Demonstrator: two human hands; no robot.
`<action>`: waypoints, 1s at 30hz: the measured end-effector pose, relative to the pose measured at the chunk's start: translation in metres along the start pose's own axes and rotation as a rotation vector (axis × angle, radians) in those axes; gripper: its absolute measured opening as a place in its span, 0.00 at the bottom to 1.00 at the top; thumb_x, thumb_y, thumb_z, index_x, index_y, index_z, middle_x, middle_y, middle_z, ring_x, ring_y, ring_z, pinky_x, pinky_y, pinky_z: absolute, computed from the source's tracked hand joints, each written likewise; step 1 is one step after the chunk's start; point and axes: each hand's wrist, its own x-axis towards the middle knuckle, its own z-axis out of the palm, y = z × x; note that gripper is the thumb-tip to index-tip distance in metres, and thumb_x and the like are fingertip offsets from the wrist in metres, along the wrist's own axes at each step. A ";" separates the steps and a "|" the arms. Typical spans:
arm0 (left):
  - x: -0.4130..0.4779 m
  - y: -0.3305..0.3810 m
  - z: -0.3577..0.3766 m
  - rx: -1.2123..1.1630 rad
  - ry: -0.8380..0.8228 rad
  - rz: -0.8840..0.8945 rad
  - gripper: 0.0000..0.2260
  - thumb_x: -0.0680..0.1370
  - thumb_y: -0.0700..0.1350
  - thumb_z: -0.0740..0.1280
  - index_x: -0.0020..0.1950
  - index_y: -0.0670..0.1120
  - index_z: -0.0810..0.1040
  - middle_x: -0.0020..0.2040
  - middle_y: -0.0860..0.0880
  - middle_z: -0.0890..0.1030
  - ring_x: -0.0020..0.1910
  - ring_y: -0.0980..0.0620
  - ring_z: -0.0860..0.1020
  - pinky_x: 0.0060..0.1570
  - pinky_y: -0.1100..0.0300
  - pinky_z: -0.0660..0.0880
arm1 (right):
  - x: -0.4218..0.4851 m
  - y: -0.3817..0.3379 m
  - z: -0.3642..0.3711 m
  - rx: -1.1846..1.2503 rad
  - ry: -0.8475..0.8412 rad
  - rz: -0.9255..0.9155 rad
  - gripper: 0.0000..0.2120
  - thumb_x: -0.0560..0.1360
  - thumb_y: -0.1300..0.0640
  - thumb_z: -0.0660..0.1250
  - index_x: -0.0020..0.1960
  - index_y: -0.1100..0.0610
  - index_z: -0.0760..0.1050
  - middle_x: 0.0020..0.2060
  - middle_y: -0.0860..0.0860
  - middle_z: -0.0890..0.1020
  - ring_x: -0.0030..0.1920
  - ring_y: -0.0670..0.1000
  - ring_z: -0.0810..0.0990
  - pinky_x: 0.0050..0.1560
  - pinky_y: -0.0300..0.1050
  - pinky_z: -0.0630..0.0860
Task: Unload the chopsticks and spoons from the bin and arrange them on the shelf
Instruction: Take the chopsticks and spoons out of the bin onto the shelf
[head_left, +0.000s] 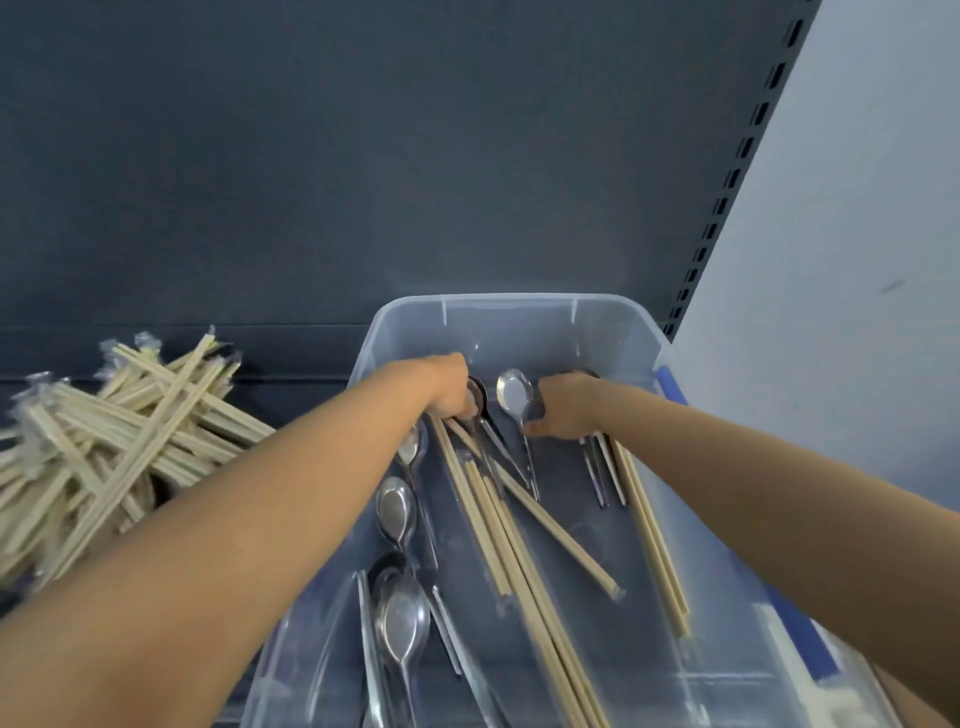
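A clear plastic bin sits on the dark shelf and holds wrapped wooden chopsticks and several metal spoons. Both my hands reach into its far end. My left hand curls round the top ends of a bundle of chopsticks beside a spoon. My right hand grips another bunch, chopsticks together with metal handles, next to a spoon lying bowl up. The fingers of both hands are mostly hidden.
A loose pile of wrapped chopsticks lies on the shelf to the left of the bin. The shelf's dark back panel rises behind. A slotted upright and a pale wall stand at the right.
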 end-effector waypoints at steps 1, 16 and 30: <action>0.002 0.001 0.001 -0.033 -0.004 -0.010 0.24 0.77 0.52 0.66 0.65 0.39 0.63 0.57 0.40 0.75 0.54 0.40 0.75 0.51 0.51 0.71 | 0.004 -0.001 0.001 0.000 0.003 -0.003 0.25 0.79 0.43 0.60 0.67 0.61 0.70 0.63 0.57 0.75 0.63 0.58 0.73 0.60 0.46 0.68; 0.029 0.016 0.020 -0.469 0.104 0.085 0.06 0.75 0.40 0.71 0.46 0.39 0.76 0.39 0.41 0.79 0.42 0.43 0.80 0.46 0.53 0.77 | 0.027 -0.014 0.009 0.934 -0.233 0.239 0.07 0.77 0.73 0.56 0.43 0.67 0.70 0.33 0.60 0.77 0.30 0.54 0.78 0.40 0.49 0.80; -0.070 -0.033 -0.040 -1.376 0.678 0.121 0.04 0.77 0.32 0.65 0.49 0.38 0.78 0.45 0.42 0.81 0.42 0.50 0.81 0.44 0.60 0.81 | -0.028 -0.063 -0.058 1.564 0.166 -0.202 0.08 0.81 0.60 0.60 0.49 0.64 0.74 0.33 0.56 0.76 0.20 0.43 0.74 0.23 0.33 0.71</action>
